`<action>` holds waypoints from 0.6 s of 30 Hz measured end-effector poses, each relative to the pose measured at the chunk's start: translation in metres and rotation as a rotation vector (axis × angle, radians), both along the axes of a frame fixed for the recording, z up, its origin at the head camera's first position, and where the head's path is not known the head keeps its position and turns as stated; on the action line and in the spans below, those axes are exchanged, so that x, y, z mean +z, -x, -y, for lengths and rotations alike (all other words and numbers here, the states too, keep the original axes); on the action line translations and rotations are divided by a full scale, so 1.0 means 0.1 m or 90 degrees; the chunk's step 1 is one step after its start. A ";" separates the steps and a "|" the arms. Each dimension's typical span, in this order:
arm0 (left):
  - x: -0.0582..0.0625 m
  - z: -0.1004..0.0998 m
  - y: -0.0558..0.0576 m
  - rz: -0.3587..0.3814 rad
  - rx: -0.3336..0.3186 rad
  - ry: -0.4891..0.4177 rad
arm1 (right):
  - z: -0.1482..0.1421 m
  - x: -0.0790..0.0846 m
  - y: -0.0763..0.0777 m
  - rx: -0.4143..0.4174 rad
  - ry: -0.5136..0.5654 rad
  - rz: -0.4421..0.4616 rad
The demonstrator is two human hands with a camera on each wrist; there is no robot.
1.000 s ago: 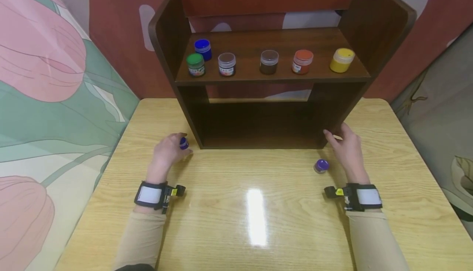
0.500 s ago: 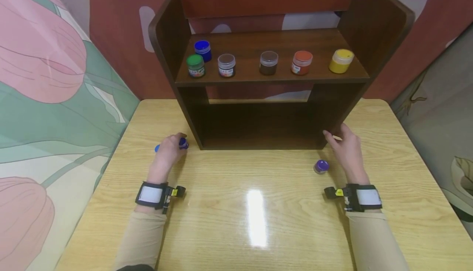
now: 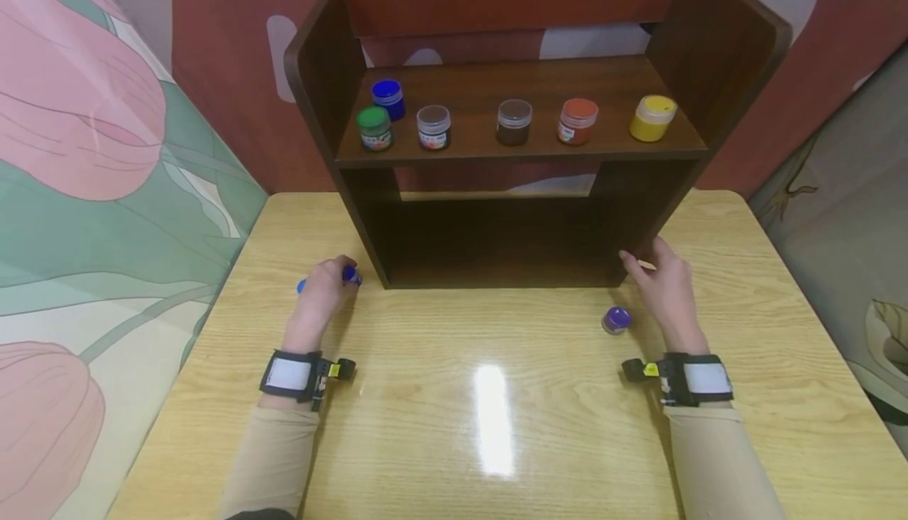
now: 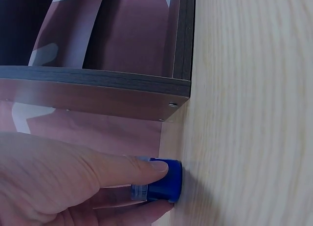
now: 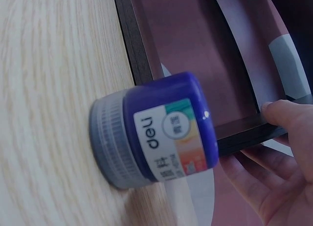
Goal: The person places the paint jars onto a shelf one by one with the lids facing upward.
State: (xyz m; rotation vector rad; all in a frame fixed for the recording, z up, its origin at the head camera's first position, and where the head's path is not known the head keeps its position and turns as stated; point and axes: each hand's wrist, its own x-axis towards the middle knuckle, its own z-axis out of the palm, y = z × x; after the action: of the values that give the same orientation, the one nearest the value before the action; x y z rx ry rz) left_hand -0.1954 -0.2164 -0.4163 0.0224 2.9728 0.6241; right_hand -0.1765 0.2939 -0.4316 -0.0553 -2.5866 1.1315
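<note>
In the head view, my left hand (image 3: 321, 290) is on the table just left of the shelf unit. It pinches a small blue paint jar (image 4: 167, 182) between thumb and fingers; the jar's blue end is at the table and its clear lid is partly hidden. My right hand (image 3: 665, 287) holds the front edge of the shelf's right side panel (image 5: 244, 133), thumb inside and fingers outside. Near that hand, a purple paint jar (image 5: 164, 130) stands upside down on its clear ridged lid, its label facing the right wrist camera.
A brown two-tier shelf unit (image 3: 525, 154) stands at the table's back. Its upper board bears green (image 3: 374, 128), blue (image 3: 388, 100), red (image 3: 578, 121), yellow (image 3: 653, 118) and several dark paint jars (image 3: 514, 122). A light blue object (image 3: 301, 285) peeks out left of my left hand.
My left hand has turned slightly and its fingers have drawn in around the blue jar. A light blue object now shows beside it. My right hand and the purple jar stay put.
</note>
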 end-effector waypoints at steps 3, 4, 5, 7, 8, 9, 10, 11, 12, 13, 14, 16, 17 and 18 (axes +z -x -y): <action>0.00 0.02 -0.01 -0.010 0.000 -0.006 | 0.00 0.00 0.00 -0.002 -0.003 -0.004; 0.01 0.02 -0.01 -0.014 0.000 -0.010 | 0.00 0.00 0.00 -0.003 -0.004 -0.003; 0.01 0.03 -0.02 -0.018 0.001 -0.014 | 0.01 0.00 0.00 -0.003 -0.004 -0.003; 0.02 0.04 -0.02 -0.025 0.004 -0.023 | 0.01 0.00 0.01 -0.003 -0.005 -0.001; 0.02 0.05 -0.02 -0.031 0.004 -0.028 | 0.01 0.01 0.01 -0.003 -0.003 0.000; 0.03 0.06 -0.03 -0.035 0.004 -0.034 | 0.01 0.01 0.01 -0.002 -0.003 -0.001; 0.03 0.07 -0.03 -0.040 0.005 -0.040 | 0.01 0.01 0.01 0.000 -0.003 -0.001; 0.04 0.07 -0.03 -0.045 0.003 -0.045 | 0.01 0.01 0.00 0.001 -0.002 -0.001; 0.05 0.08 -0.03 -0.050 0.002 -0.051 | 0.01 0.01 0.00 0.002 -0.001 -0.003; 0.05 0.08 -0.04 -0.054 -0.001 -0.058 | 0.01 0.01 0.00 0.004 0.001 -0.004; 0.06 0.09 -0.04 -0.059 -0.004 -0.063 | 0.01 0.01 -0.01 0.005 0.002 -0.006; 0.08 0.11 -0.04 -0.067 -0.003 -0.076 | 0.01 0.01 -0.02 0.005 0.002 -0.008; 0.09 0.12 -0.04 -0.073 -0.003 -0.084 | 0.01 0.01 -0.02 0.005 0.002 -0.010; 0.10 0.12 -0.05 -0.079 -0.004 -0.093 | 0.01 0.01 -0.02 0.005 0.002 -0.011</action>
State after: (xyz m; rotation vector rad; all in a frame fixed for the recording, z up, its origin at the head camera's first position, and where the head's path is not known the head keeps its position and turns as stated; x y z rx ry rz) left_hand -0.1908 -0.2284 -0.4062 0.0840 3.0373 0.8677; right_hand -0.1740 0.2934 -0.4306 -0.0354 -2.5733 1.1336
